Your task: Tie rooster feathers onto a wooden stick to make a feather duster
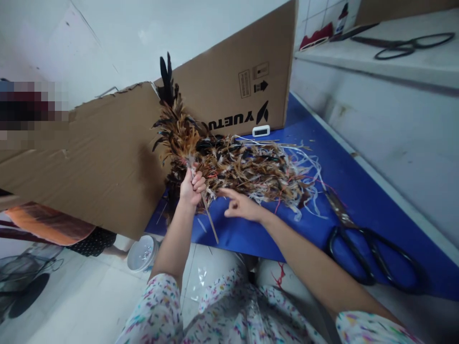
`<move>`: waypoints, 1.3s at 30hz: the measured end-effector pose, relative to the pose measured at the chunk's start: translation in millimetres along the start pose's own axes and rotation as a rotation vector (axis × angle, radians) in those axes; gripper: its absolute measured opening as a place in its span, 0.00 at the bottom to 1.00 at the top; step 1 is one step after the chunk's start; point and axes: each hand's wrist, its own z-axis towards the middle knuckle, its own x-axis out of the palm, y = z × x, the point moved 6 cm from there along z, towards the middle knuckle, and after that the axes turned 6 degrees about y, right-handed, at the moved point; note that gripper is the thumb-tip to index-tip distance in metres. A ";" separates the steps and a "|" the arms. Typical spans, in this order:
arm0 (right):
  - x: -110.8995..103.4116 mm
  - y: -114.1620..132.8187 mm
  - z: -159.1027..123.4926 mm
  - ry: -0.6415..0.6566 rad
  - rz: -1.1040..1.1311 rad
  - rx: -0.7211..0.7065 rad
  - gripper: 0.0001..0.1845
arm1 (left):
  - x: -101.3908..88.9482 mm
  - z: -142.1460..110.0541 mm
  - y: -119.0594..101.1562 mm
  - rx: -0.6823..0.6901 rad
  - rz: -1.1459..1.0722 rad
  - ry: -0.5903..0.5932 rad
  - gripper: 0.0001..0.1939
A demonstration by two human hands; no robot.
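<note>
My left hand (pixel 192 185) is closed around the stick of a feather duster (pixel 179 131), held upright and leaning left over the table. Brown and orange feathers ring its upper part, with long black ones at the tip, and the bare stick (pixel 211 220) sticks out below my fist. Close by on the right, my right hand (pixel 242 204) has its index finger stretched out and the other fingers loosely curled; I see nothing in it. Just behind it lies a large pile of feather strips (pixel 251 167), with white and red strings trailing at its right end.
Big black-handled scissors (pixel 344 220) lie on the blue tabletop (pixel 304 119) at right. Cardboard (pixel 222 81) stands along the back and left, near a small white device (pixel 261 131). More scissors (pixel 409 45) rest on a ledge. A white bucket (pixel 143 253) and another person are at left.
</note>
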 end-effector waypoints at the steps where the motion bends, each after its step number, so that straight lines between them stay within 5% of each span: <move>1: 13.9 -7.0 0.4 0.134 -0.046 0.069 0.44 | 4.5 -0.6 1.0 -0.006 -0.015 0.014 0.18; 3: 34.0 -16.8 -4.0 0.355 -0.102 0.189 0.34 | 11.3 -1.7 -1.7 0.004 -0.023 0.018 0.19; 5: 37.9 -15.6 -9.4 0.426 -0.091 0.222 0.25 | 14.7 -2.6 -9.7 0.035 -0.010 0.005 0.18; 10: 5.8 10.8 -12.2 0.197 0.164 0.065 0.23 | 11.4 -2.3 -35.0 0.133 0.020 -0.064 0.17; 14: -20.1 26.3 -8.6 -0.144 0.176 -0.157 0.18 | 11.1 2.1 -40.4 0.202 0.017 -0.089 0.18; 16: -17.4 29.6 -6.0 -0.191 0.116 -0.216 0.29 | 16.4 5.3 -36.3 0.192 0.016 -0.070 0.18; 18: -3.8 27.1 -2.6 -0.086 0.084 -0.162 0.42 | 23.7 7.5 -32.0 0.167 0.027 -0.053 0.18; 21: 17.5 21.7 -6.8 0.165 0.019 0.027 0.28 | 32.5 7.5 -32.4 0.151 0.060 -0.066 0.17; 23: 17.3 27.8 -14.5 0.202 0.024 0.058 0.21 | 34.3 5.8 -37.1 0.156 0.081 -0.086 0.17; 30: -39.6 73.4 -36.0 -0.357 0.383 -0.329 0.20 | 16.5 -0.1 -37.7 0.128 0.072 -0.103 0.18; 34: -63.9 81.8 -48.9 -0.611 0.311 -0.460 0.19 | 1.2 -2.9 -24.8 0.078 0.078 -0.126 0.17; 39: -74.6 80.7 -36.0 -0.768 0.177 -0.487 0.18 | -5.2 -8.6 -9.4 0.035 0.034 -0.055 0.17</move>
